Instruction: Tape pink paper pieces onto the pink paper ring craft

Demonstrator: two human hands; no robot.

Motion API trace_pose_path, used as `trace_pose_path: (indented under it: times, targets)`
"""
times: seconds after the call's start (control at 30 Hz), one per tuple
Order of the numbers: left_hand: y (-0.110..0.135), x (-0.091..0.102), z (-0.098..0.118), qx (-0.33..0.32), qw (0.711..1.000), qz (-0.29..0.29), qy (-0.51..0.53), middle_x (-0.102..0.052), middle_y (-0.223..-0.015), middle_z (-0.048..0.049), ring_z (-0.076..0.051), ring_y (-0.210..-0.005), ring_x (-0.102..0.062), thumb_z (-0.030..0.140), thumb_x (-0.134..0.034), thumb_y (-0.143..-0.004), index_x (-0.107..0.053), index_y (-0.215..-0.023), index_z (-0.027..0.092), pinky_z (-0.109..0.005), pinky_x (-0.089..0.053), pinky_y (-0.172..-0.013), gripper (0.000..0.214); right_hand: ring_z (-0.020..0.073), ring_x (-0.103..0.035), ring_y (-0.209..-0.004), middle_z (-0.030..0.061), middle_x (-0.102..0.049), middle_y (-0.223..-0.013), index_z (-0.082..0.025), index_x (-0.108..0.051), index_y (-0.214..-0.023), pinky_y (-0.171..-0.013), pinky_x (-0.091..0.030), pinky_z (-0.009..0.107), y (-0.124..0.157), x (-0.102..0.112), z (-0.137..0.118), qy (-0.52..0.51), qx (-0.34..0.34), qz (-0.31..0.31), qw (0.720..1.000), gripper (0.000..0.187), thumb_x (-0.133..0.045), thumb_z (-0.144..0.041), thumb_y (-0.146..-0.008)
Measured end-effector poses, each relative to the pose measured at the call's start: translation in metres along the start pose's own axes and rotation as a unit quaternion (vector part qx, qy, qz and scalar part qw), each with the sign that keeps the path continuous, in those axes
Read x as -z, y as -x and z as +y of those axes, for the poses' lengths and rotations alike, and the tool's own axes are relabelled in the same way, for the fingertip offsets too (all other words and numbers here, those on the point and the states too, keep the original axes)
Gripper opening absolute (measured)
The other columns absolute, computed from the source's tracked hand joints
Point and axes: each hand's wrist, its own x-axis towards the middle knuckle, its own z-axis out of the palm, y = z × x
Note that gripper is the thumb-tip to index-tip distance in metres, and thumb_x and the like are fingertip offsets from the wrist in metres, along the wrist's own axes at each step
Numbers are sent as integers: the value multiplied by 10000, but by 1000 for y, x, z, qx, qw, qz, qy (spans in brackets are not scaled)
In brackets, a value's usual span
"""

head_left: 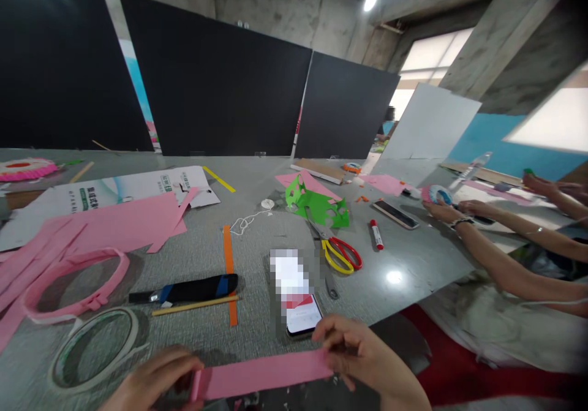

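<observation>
A pink paper strip (pixel 261 374) stretches across in front of you, its long axis running from hand to hand. Your left hand (pixel 151 380) pinches one end, and your right hand (pixel 356 353) pinches the other. A roll of masking tape (pixel 131 328) lies just beyond your left hand, and a smartphone (pixel 303 316) lies just beyond your right.

Matt pink paper strip (pixel 261 374), thin and smooth. Near left, a roll of papery masking tape (pixel 123 324). Scissors (pixel 342 268) with glossy yellow and red plastic handles and dull metal blades. Matt green paper (pixel 316 206). Plain wooden stick (pixel 195 305). Smooth grey counter (pixel 413 258), glossy under the light.
</observation>
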Motion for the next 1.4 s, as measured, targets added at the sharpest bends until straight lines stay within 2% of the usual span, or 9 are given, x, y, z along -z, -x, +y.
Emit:
trace_pose_path:
  times: [0.13, 0.23, 0.33, 0.47, 0.8, 0.93, 1.07, 1.17, 1.4]
  targets:
    - [13, -2, -7, 85, 996, 26, 10, -703, -796, 8, -127, -681, -666, 368, -687, -656, -655, -870, 257, -158, -538, -632, 243, 51, -436, -378, -10, -586, -620, -178, -470, -954, -351, -317, 171, -12, 23, -17, -2, 77, 68, 995, 273, -589, -340, -770]
    - [21, -4, -9, 137, 987, 76, 39, -701, -798, 19, -132, -705, -664, 423, -711, -616, -655, -837, 259, -168, -535, -664, 281, 48, -441, -382, 30, -619, -812, -203, -402, -1099, -381, -337, 204, -37, 30, -27, 38, 134, 189, 972, 295, -469, -288, -824]
    - [25, -3, -10, 168, 981, 63, 71, -699, -793, 20, -130, -710, -658, 403, -702, -627, -649, -836, 259, -160, -529, -650, 259, 40, -350, -364, 54, -622, -957, -229, -350, -1168, -366, -295, 212, -65, 30, -25, 92, 149, 247, 953, 381, -418, -213, -793]
    - [24, -1, -12, 195, 974, 51, 106, -698, -779, 14, -135, -698, -653, 392, -677, -639, -654, -815, 256, -160, -526, -611, 223, 64, -309, -387, 61, -650, -948, -212, -339, -1195, -389, -285, 221, -82, 27, -12, 143, 159, 248, 945, 419, -406, -193, -782]
    - [17, 5, -2, 246, 957, 42, 150, -687, -773, 12, -153, -715, -640, 431, -676, -626, -664, -791, 249, -196, -522, -628, 246, 81, -405, -458, 91, -605, -1147, -211, -275, -1301, -520, -379, 249, -77, 26, -5, 251, 145, 221, 931, 508, -369, -144, -806]
    - [18, 5, -2, 252, 955, 37, 154, -686, -793, -13, -169, -735, -638, 434, -659, -646, -662, -801, 242, -227, -528, -639, 247, 106, -456, -495, 63, -682, -964, -186, -372, -1248, -529, -385, 248, -76, 23, -6, 280, 150, 256, 913, 436, -372, -166, -812]
    - [21, 4, -6, 241, 959, 14, 147, -691, -818, -15, -164, -759, -642, 412, -658, -665, -659, -825, 241, -217, -529, -655, 234, 106, -419, -444, 25, -681, -743, -171, -427, -1187, -467, -334, 237, -73, 22, -5, 264, 161, 289, 906, 365, -379, -203, -827]
    - [22, 4, -9, 226, 964, -7, 140, -694, -827, -12, -157, -758, -643, 396, -658, -671, -658, -850, 244, -211, -531, -661, 235, 99, -388, -421, 20, -665, -744, -179, -432, -1178, -447, -303, 237, -73, 23, -3, 251, 174, 304, 903, 346, -385, -220, -839]
    - [21, 2, -5, 245, 958, 25, 147, -690, -817, -7, -165, -749, -638, 412, -659, -660, -656, -833, 241, -222, -528, -634, 243, 90, -362, -431, 43, -662, -834, -176, -430, -1171, -453, -301, 237, -75, 24, -1, 261, 180, 299, 900, 328, -388, -223, -849]
